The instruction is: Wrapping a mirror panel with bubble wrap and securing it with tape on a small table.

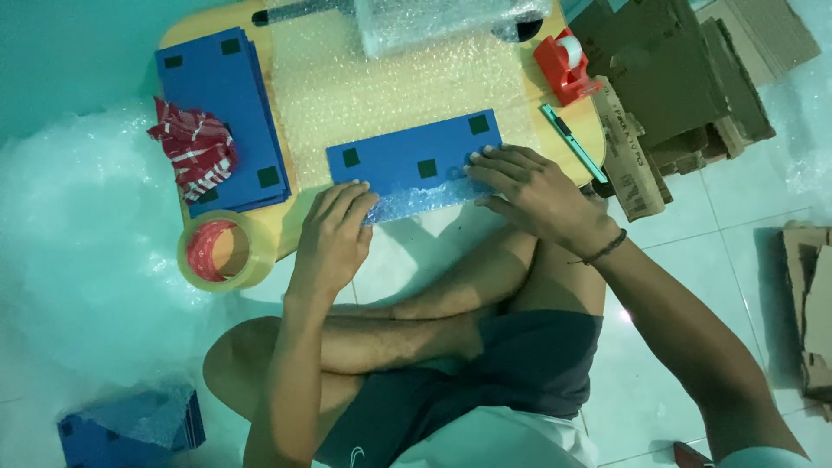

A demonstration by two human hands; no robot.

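Observation:
A blue rectangular board [407, 156] with black square patches lies on a sheet of bubble wrap [390, 87] on a low wooden table [290, 221]. My left hand [334, 234] presses the near edge of the bubble wrap up over the board's near left side. My right hand [529, 186] holds the wrap folded over the board's near right edge, fingers spread on it. My crossed legs lie below the table.
A stack of blue boards [221, 113] and a red-white cloth [192, 147] sit at the table's left. A clear tape roll [224, 251], red tape dispenser [563, 62], green cutter [572, 143], bubble-wrap roll [451, 22], cardboard pieces [685, 78] and a wrapped blue bundle [130, 425] surround it.

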